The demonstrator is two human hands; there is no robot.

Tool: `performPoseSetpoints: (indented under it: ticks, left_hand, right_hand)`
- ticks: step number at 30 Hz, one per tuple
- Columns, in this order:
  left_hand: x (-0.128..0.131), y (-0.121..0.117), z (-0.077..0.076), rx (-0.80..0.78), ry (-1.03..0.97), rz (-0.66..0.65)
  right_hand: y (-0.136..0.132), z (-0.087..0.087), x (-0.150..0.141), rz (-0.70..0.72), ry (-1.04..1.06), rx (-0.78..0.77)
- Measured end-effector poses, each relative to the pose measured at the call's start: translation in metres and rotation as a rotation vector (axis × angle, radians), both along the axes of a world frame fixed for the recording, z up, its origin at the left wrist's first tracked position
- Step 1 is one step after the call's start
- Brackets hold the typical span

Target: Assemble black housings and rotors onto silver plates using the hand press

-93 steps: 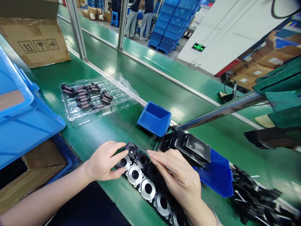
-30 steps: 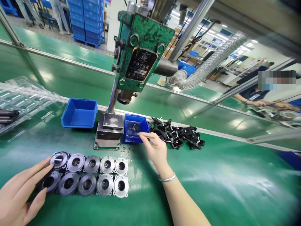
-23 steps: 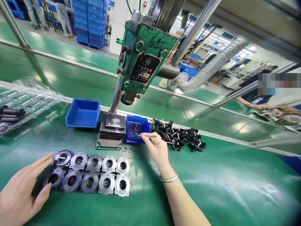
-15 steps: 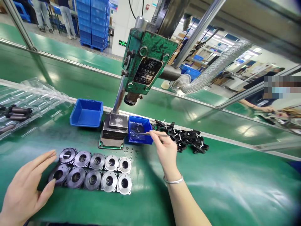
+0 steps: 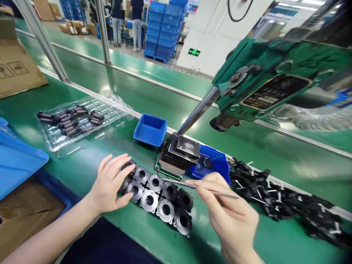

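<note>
My right hand [image 5: 231, 216] pinches a pair of thin metal tweezers [image 5: 176, 181]. Their tips point left, over the far row of round metal housings [image 5: 161, 211]. A thin dark loop seems to hang at the tips, too small to make out. The housings stand in two rows, flanged, with dark centre holes. My left hand [image 5: 110, 187] is open over the left end of the rows, fingers spread and partly hiding the end housings. Whether its fingertips touch them, I cannot tell. Behind the tweezers, a blue bin [image 5: 222, 167] holds dark rings in what looks like liquid.
A green hand press [image 5: 264, 80] rises over its block base [image 5: 187, 146]. Left of it are a blue bin [image 5: 150, 130] and a clear tray [image 5: 55, 145] of dark cylindrical parts. Black clips with white ties [image 5: 264, 190] lie right. A blue crate [image 5: 22, 157] stands at left.
The view has swung left. My right hand has carried the tweezers from the bin of rings to the housings. My left hand has come over the left end of the rows.
</note>
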State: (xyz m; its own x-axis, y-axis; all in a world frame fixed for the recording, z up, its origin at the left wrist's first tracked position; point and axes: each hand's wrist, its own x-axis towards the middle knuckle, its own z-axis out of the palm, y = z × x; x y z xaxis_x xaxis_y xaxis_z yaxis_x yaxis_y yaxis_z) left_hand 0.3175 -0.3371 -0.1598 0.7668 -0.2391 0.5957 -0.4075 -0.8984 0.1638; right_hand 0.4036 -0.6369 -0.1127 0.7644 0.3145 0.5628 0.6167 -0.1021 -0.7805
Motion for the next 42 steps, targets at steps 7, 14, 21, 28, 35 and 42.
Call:
performPoseSetpoints:
  ticks: [7,14,21,28,35,42]
  left_hand:
    - [0.000,0.003,-0.015,-0.071,0.007,-0.009]
    - [0.002,0.002,-0.016,-0.106,-0.022,-0.030]
    - [0.002,0.001,-0.016,-0.157,-0.005,-0.012]
    - [0.004,0.002,-0.016,-0.175,0.011,-0.010]
    - [0.007,0.003,-0.015,-0.152,0.013,-0.042]
    - [0.008,0.003,-0.013,-0.154,0.026,-0.028]
  right_hand:
    - [0.010,-0.006,0.012,0.006,-0.058,-0.084]
    - [-0.007,-0.024,0.012,0.000,0.001,-0.200]
    - [-0.002,-0.024,0.019,0.013,-0.012,-0.233]
    - [-0.005,-0.017,0.027,0.075,-0.048,-0.263]
    - [-0.004,-0.021,0.029,0.096,-0.054,-0.266]
    - [-0.004,-0.019,0.030,0.090,-0.059,-0.249]
